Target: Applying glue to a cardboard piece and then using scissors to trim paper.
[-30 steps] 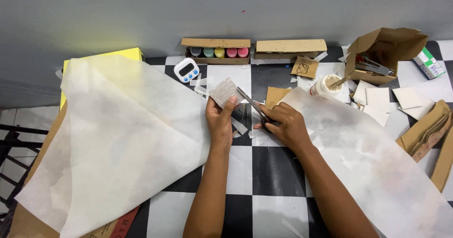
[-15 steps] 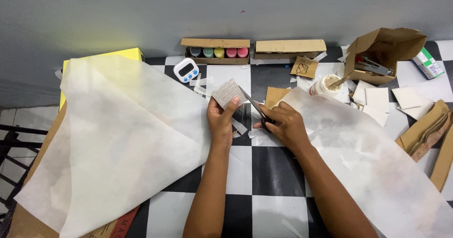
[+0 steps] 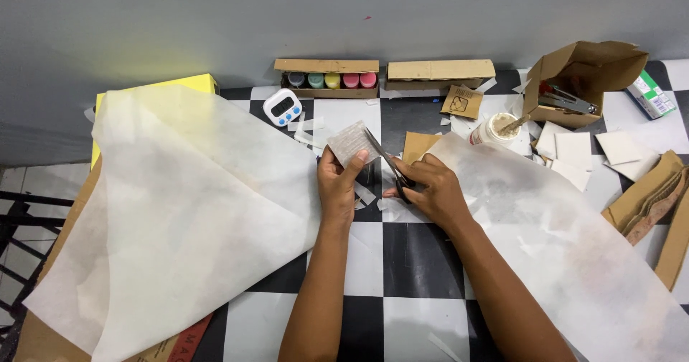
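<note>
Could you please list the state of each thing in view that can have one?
Black-handled scissors: blades open, in the right hand.
Small white paper square: pinched by the left hand.
Brown cardboard box: flaps open, tipped sideways.
Long cardboard tray of coloured pots: open.

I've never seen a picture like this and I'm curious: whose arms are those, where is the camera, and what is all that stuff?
The camera sits on a person's head and looks down, so the two arms are that person's own. The left hand holds up a small pale square piece. The right hand works a pair of scissors whose blades meet that piece. Below is a black and white checkered table. Big sheets of thin white paper lie on both sides. Farther back stand a small white timer, a cardboard tray of coloured paint pots, a glue pot with a stick and an open cardboard box.
</note>
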